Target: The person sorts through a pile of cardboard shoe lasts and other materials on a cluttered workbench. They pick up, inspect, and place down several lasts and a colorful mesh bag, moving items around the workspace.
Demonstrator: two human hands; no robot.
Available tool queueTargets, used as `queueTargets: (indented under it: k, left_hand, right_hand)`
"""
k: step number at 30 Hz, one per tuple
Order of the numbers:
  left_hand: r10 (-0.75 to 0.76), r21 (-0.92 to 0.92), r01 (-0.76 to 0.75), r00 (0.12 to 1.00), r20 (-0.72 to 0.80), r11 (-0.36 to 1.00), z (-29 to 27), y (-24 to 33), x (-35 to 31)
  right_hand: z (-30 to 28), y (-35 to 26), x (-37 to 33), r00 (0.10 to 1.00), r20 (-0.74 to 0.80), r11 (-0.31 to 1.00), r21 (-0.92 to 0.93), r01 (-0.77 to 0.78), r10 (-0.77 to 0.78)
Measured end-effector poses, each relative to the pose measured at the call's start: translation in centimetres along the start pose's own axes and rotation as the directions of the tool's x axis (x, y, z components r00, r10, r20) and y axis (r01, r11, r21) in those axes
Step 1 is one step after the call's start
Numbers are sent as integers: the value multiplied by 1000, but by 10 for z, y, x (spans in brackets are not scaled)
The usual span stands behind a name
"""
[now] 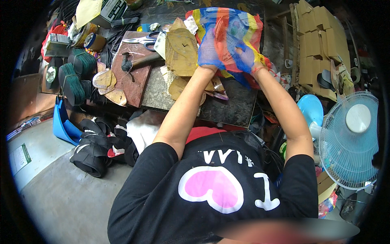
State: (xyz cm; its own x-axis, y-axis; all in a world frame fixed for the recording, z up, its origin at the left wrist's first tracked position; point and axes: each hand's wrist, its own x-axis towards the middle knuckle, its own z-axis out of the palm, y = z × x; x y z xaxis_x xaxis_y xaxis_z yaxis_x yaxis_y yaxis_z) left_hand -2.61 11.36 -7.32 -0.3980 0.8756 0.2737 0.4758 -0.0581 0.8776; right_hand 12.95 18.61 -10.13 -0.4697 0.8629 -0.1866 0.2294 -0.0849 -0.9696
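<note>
A striped mesh bag (221, 18) in blue, orange, yellow and red lies at the far side of the black worktable (237, 107). Both of my hands are inside it, seen through the netting. My left hand (210, 51) is under the blue mesh at the bag's left, its fingers stretched out away from me. My right hand (246, 59) is at the bag's right; the mesh blurs its fingers, and I cannot make out whether they grip anything. Pale items show faintly in the bag. Brown card patterns (180, 49) lie just left of my left hand.
Left on the table are a hammer (140, 62), scissors (142, 40), a reddish board (136, 87), green cord bundles (72, 83) and a jar (94, 42). Cardboard boxes (321, 44) and a blue fan (349, 142) stand right. Black rolled pieces (91, 150) lie lower left.
</note>
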Motion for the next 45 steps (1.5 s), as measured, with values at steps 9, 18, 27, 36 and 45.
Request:
queueTargets:
  k: [9, 18, 27, 36, 45]
  left_hand:
    - [226, -126, -207, 962, 154, 970, -11, -8, 2]
    - [48, 155, -46, 999, -9, 987, -17, 16, 5]
    - [15, 49, -12, 998, -62, 999, -19, 5, 4]
    - [56, -105, -67, 993, -104, 992, -25, 3, 1]
    - [96, 223, -102, 995, 36, 970, -17, 9, 3]
  right_hand:
    - [1, -42, 4, 976, 202, 996, -37, -76, 82]
    - [-47, -48, 25, 954, 205, 847, -447, 289, -217]
    - [-17, 17, 35, 894, -166, 883, -311, 353, -416]
    - [-11, -36, -12, 850, -50, 546, -785, 291, -524]
    - [-30, -71, -16, 980, 76, 591, -788, 172, -184]
